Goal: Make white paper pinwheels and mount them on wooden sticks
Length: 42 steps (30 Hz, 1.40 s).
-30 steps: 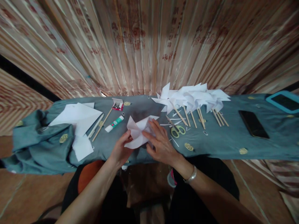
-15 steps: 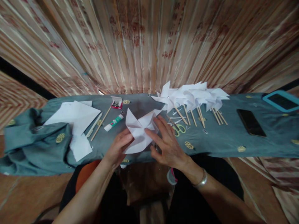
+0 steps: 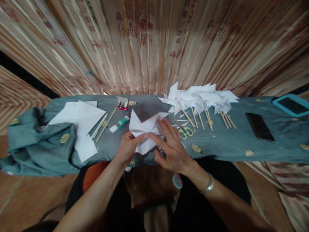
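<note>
A white paper piece [image 3: 142, 129] with folded points lies on the blue-grey cloth [image 3: 224, 145] near the front edge. My left hand [image 3: 127, 146] pinches its lower left part, index finger stretched to the centre. My right hand [image 3: 172, 146] rests on its right side with fingers spread over the paper and fingertips meeting the left index finger at the middle. A silver bangle sits on my right wrist.
Finished white paper pinwheels on wooden sticks [image 3: 200, 100] lie at the back right. Green-handled scissors [image 3: 184, 130], a glue stick [image 3: 119, 123], a small open box of pins [image 3: 122, 103], loose sticks [image 3: 105, 125], white paper sheets [image 3: 80, 117], a black phone [image 3: 259, 126], a blue-cased tablet [image 3: 292, 104].
My left hand slid up so its index finger reaches the paper's centre. The paper's points have lifted and shifted slightly away from me. My right hand stayed on the right side.
</note>
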Available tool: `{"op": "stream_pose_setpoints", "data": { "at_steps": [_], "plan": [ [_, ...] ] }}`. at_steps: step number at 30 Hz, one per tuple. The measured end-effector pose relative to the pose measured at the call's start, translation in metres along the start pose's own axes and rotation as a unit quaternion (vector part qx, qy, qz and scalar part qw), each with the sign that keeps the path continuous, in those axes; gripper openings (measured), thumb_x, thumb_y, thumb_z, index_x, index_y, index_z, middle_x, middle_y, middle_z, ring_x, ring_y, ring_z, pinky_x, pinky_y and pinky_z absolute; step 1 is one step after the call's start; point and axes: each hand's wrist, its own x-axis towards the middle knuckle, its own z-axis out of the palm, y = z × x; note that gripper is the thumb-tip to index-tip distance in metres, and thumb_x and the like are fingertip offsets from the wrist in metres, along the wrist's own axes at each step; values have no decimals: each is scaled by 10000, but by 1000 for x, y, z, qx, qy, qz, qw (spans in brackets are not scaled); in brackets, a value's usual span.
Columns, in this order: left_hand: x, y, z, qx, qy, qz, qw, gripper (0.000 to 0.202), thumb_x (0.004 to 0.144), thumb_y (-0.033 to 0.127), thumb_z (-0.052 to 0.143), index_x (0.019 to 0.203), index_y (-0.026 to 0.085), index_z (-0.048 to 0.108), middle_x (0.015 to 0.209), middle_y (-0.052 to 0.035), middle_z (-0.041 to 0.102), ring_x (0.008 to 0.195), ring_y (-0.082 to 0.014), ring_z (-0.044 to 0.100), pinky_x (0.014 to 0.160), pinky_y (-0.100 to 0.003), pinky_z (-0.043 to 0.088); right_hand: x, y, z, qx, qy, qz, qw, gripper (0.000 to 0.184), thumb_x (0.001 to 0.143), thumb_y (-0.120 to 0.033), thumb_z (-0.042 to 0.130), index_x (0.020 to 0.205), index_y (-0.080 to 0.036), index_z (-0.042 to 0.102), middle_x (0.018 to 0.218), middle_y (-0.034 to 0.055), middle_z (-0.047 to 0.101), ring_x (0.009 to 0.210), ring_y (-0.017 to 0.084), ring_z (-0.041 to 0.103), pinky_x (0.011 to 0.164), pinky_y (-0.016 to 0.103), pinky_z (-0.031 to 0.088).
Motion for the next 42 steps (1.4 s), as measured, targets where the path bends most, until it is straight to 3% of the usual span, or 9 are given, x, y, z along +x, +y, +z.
{"op": "stream_pose_setpoints", "data": {
  "at_steps": [13,25,32,35,37,39,42],
  "plan": [
    [-4,3,0,0,-15,-31,999,309,488,225,874,738,108,735,665,-47,735,499,-125,602,506,-223,477,-2,3,-2,79,57,-29,995,512,810,-243,535,1316,-286,477,1595,-2,104,1456,331,120,1120,583,245],
    [-2,-3,0,10,13,-49,999,294,455,197,861,708,122,731,670,-37,738,497,-129,611,528,-237,490,-3,4,-4,59,54,-39,996,434,801,-252,537,1235,-260,537,1583,33,148,1443,338,169,1081,585,293],
    [-1,-2,2,18,31,-36,999,321,446,201,854,727,111,729,635,-34,723,516,-138,617,547,-240,492,-1,1,-7,55,70,-43,995,417,811,-273,566,1226,-253,539,1565,48,212,1441,333,186,1098,574,283],
    [2,-2,3,7,44,-27,999,348,442,205,858,750,108,729,657,-42,731,530,-146,626,558,-250,501,0,3,-13,86,105,-9,991,408,823,-263,574,1229,-274,544,1519,46,320,1428,306,241,1115,556,281],
    [4,-2,2,-2,58,-16,998,351,434,213,862,741,110,727,658,-40,732,528,-148,626,561,-258,507,1,8,-14,128,141,65,980,410,822,-270,600,1229,-268,550,1462,66,411,1385,289,336,1112,532,306],
    [6,-2,3,-2,66,-4,998,343,426,224,867,720,115,727,650,-38,730,532,-152,627,565,-263,510,4,16,-12,208,164,168,949,458,793,-308,655,1234,-252,545,1395,92,491,1310,284,442,1076,510,369],
    [5,-3,4,15,60,7,998,338,408,233,875,692,121,729,637,-37,728,532,-155,624,565,-266,505,11,25,-5,406,129,272,863,538,699,-351,738,1188,-232,547,1198,98,634,1123,272,594,967,471,473]
  ]
}}
